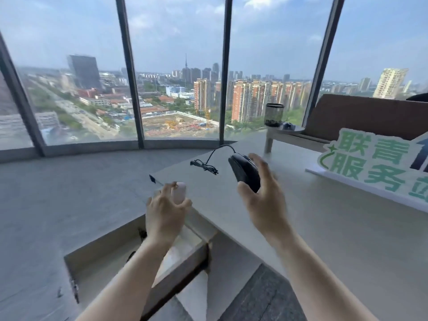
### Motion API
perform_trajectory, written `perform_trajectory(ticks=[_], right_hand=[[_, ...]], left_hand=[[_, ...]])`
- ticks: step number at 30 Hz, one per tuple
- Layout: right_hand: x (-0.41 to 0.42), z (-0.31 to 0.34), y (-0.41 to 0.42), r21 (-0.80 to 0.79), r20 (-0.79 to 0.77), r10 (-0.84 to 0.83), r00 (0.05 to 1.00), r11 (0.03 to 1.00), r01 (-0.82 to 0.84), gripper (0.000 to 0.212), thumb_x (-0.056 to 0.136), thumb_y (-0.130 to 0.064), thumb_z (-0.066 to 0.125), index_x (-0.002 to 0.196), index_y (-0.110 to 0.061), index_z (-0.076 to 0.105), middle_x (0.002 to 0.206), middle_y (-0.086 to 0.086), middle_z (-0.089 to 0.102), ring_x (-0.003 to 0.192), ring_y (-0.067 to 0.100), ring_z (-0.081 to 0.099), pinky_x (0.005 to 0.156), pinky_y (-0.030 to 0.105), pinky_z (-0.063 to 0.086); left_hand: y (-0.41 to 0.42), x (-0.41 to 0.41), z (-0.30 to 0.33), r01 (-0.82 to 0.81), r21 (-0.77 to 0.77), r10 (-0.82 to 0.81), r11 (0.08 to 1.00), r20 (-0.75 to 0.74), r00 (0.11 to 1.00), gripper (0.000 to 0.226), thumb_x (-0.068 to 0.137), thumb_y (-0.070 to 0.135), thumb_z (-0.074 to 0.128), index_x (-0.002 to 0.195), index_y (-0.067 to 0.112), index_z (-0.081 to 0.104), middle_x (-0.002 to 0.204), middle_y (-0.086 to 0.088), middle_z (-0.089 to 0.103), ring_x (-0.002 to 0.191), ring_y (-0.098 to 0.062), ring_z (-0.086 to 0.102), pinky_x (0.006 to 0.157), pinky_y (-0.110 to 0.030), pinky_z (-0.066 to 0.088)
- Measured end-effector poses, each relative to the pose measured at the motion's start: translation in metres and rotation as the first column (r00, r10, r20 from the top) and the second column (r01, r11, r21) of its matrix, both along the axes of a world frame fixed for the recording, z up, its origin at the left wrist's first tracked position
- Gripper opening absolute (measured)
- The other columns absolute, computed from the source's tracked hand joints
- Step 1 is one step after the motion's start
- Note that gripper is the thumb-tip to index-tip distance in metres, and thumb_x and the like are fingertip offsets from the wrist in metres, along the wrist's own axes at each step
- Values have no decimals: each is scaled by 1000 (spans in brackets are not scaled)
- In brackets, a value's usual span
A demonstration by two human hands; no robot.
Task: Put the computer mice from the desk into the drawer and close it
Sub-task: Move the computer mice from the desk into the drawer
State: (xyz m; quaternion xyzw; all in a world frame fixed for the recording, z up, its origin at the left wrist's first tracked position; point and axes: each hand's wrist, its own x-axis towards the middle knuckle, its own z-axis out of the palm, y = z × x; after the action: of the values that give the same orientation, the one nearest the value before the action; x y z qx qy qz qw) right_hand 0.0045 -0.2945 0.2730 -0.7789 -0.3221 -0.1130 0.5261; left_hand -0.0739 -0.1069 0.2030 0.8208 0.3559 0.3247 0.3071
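1. Right hand (261, 195) clasps black wired mouse (245, 172), frame ctr, lifted off desk (324, 228); cable (208, 162) trails upper left.
2. Left hand (165, 205) pinches white mouse (179, 192) at desk's left edge.
3. Open drawer (97, 253) lies lower left, directly under left hand, so that hand is nearer; black mouse must cross leftward.

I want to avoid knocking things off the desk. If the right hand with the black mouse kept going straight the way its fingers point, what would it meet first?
Nothing close: past the right hand and black mouse lies bare desk, then probably the low stand with the dark jar. Depth is unclear.
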Motion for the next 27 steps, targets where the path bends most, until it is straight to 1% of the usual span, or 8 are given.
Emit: perform_trajectory(ticks=[4, 7, 9, 11, 13, 18, 22, 27], right_hand=[[-38, -36, 81, -102, -111, 204, 973, 971, -215, 56, 89, -21, 57, 140, -37, 39, 116, -4, 43, 82, -2, 46, 63, 2, 35], [-62, -82, 134, -185, -276, 302, 913, 915, -358, 60, 89, -20, 54, 143, -37, 35, 125, 0, 43, 97, 8, 46, 80, 14, 36], [-74, -115, 163, -265, -360, 279, 890, 884, -384, 61, 89, -22, 51, 145, -38, 32, 132, 6, 40, 114, 20, 45, 94, 31, 40], [-83, -147, 186, -391, -386, 218, 896, 841, -373, 62, 90, -23, 49, 147, -35, 29, 137, 11, 36, 125, 26, 39, 103, 37, 38], [-89, -174, 204, -523, -409, 140, 902, 774, -357, 64, 88, -22, 46, 148, -31, 25, 141, 14, 34, 129, 30, 33, 104, 39, 36], [-97, -212, 232, -812, -375, 5, 927, 481, -331, 72, 81, -17, 45, 147, -24, 18, 144, 20, 34, 131, 34, 40, 102, 41, 37], [-95, -231, 250, -891, -349, -7, 937, 312, -330, 77, 80, -20, 48, 148, -22, 13, 140, 20, 39, 119, 32, 53, 95, 39, 45], [-93, -253, 256, -900, -369, -12, 929, 252, -355, 83, 84, -25, 53, 152, -18, 5, 139, 18, 43, 120, 31, 53, 93, 38, 47]], left_hand=[[71, -60, -33, -162, -14, 156, 987, -200, 967, 55, 81, 36, 53, 133, 18, 47, 120, -16, 61, 112, -36, 51, 92, -42, 39], [104, -91, -61, -221, -21, 196, 975, -386, 901, 49, 81, 28, 52, 127, 14, 50, 121, -18, 58, 111, -35, 49, 93, -42, 36], [119, -104, -83, -275, -62, 210, 959, -494, 844, 54, 79, 27, 51, 132, 19, 46, 128, -17, 54, 116, -37, 44, 94, -42, 38], [132, -110, -108, -281, -28, 206, 959, -611, 765, 56, 81, 29, 49, 135, 22, 42, 132, -15, 52, 117, -36, 45, 95, -41, 39], [141, -111, -130, -253, 9, 185, 967, -705, 685, 51, 84, 30, 47, 134, 21, 43, 131, -13, 51, 118, -34, 47, 96, -39, 39], [154, -103, -175, -245, -41, 103, 969, -829, 549, 49, 88, 21, 48, 136, 15, 37, 135, -15, 45, 122, -35, 45, 96, -37, 43], [160, -96, -194, -255, -103, 21, 961, -896, 444, 57, 93, 25, 47, 146, 12, 27, 144, -17, 37, 130, -39, 39, 99, -42, 44], [162, -95, -207, -234, -165, -61, 958, -916, 397, 69, 86, 28, 60, 145, 6, 30, 144, -16, 38, 131, -39, 42, 101, -45, 45]])
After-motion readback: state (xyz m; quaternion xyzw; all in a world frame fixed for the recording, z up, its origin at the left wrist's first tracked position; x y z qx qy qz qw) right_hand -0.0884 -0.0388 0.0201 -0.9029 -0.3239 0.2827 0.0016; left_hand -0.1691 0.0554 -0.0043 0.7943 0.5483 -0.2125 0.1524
